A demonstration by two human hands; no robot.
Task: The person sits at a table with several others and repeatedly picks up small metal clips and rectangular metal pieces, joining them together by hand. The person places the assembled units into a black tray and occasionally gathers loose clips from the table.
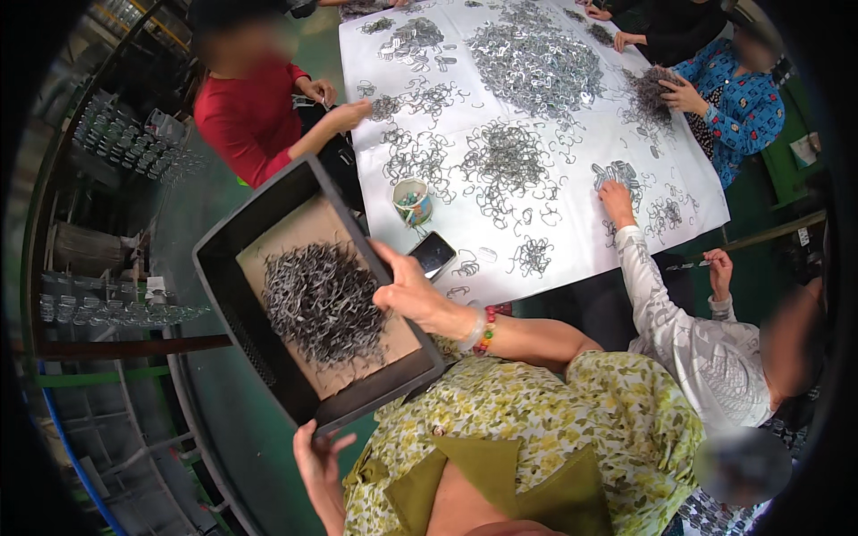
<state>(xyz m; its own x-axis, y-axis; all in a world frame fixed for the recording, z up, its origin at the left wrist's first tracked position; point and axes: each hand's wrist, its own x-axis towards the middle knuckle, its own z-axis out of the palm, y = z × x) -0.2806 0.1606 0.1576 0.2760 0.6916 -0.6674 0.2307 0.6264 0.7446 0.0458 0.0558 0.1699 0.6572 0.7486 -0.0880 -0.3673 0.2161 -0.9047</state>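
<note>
A black plastic bin [223, 228] is tilted in front of me, left of the table. A brown cardboard sheet [290, 228] lines its bottom, and on it lies a heap of small dark metal hooks [326, 304]. My right hand [416, 290], with bracelets at the wrist, grips the bin's right wall, thumb inside the rim. At the near corner, my left hand [317, 464] holds the bin from below; part of its fingers is hidden behind the wall.
A white-covered table [590, 259] carries piles of metal hooks [509, 165], a small tub [412, 203] and a phone [432, 255]. Several people work around it, one in red [241, 125] at left, one in a pale top [670, 313] at right. Racks of metal parts [134, 143] stand left.
</note>
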